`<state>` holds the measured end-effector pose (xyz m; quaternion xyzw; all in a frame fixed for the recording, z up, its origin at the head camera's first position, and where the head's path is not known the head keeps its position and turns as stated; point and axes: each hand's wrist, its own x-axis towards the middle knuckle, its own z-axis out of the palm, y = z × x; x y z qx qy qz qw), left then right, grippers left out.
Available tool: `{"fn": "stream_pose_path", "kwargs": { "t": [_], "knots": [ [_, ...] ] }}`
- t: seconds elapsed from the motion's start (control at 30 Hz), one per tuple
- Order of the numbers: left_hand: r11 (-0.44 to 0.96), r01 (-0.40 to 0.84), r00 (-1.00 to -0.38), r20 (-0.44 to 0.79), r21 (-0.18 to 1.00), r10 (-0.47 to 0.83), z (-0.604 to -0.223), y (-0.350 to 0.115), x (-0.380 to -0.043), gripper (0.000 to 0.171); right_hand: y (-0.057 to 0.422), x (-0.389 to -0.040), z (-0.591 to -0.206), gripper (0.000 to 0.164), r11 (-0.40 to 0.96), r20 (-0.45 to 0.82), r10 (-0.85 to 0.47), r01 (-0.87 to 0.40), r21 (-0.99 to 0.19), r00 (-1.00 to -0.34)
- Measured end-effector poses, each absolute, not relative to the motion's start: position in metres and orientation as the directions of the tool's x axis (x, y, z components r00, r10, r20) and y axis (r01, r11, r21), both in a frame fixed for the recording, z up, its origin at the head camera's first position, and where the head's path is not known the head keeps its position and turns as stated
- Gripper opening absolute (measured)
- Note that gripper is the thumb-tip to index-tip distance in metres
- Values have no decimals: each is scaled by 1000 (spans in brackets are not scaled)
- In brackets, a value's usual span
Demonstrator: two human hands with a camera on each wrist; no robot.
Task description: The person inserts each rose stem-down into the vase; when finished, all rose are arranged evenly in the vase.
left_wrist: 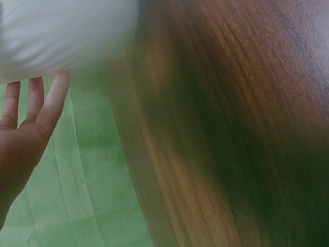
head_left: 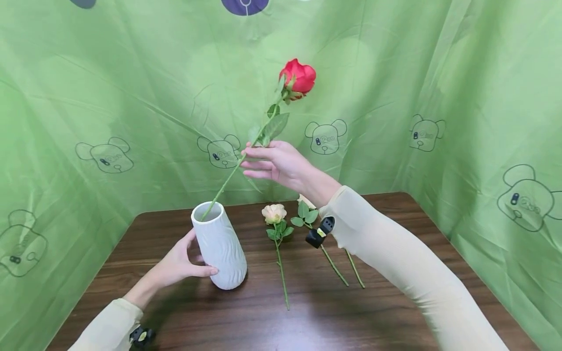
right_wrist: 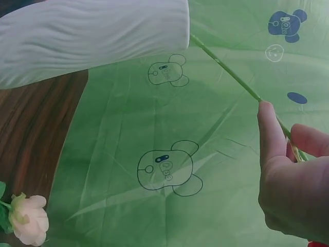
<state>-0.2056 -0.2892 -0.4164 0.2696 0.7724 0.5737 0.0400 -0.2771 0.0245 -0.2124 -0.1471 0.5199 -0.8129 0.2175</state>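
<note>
A red rose with a long green stem slants above the white vase, the stem's lower end inside the vase mouth. My right hand pinches that stem between thumb and fingers, just below the leaves. The vase has a wavy relief and stands on the table, tilted slightly. My left hand grips the vase's left side, thumb across the front and fingers behind. In the left wrist view, the fingertips of the left hand touch the vase's wall.
On the brown wooden table lies a pale peach rose right of the vase. Another light rose lies farther right, partly hidden by the right arm, with another green stem beside it. Green curtains surround the table.
</note>
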Motion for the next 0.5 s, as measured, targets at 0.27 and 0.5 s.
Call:
{"fn": "stream_pose_path", "kwargs": {
  "t": [0.27, 0.5],
  "knots": [
    [221, 366, -859, 237, 904, 454, -412, -291, -204, 98, -5, -282, -208, 37, -247, -2, -566, 173, -953, -824],
    [160, 351, -850, 242, 923, 468, -412, -288, -205, 100, -28, -284, -213, 14, -176, -47, -572, 178, -968, -819]
  ]
}}
